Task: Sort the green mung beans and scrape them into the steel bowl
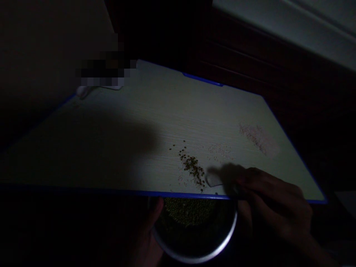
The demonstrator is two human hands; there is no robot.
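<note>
My left hand (150, 231) grips the left side of a round metal bowl (213, 256), with its thumb over the rim. Green beans that look like mung beans (189, 211) lie inside the bowl, which is just below the near edge of a pale board (180, 107) with a blue border. My right hand (278, 202) is closed around what looks like a small spoon (214, 180), its pale end against the board. Left of that end lies a loose heap of darker beans (193, 167), close to the near edge. Shadow hides most of the right fingers.
Small pale grains (219, 151) are scattered beyond the spoon. A bigger patch of pale grains (258, 139) lies toward the board's right side. A whitish thing (83, 91), partly blurred out, is at the far left edge. The surroundings are very dark.
</note>
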